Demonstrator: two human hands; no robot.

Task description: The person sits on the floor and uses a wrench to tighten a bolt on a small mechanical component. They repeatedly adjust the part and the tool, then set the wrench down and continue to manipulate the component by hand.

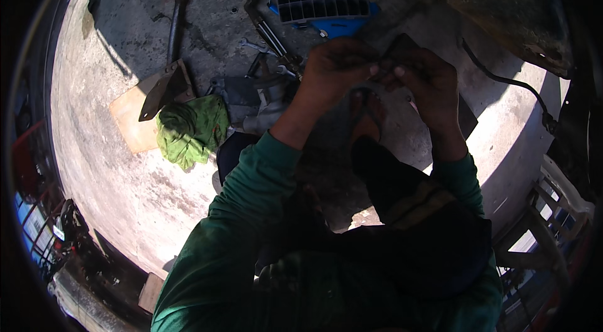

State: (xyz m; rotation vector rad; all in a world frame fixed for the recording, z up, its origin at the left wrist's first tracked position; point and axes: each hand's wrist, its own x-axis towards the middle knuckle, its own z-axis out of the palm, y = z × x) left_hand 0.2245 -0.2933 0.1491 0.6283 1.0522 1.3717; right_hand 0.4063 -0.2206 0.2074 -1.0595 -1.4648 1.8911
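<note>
A slip could drop the dark, flat, angular piece [402,45].
It sits where the bare left hand [336,68] and right hand [433,82] meet — in this shadow I cannot tell whether the fingers [402,73] are clamped on it — and a loose pinch could send it to the grey concrete floor [125,194] near the foot [369,121].

A dark, flat-looking piece [402,45] is held between one and two o'clock from the view's centre, pinched between the left hand [339,71] and right hand [428,81]. An angular edge is pointed toward twelve o'clock; its remaining outline is hidden by fingers and shadow.
</note>
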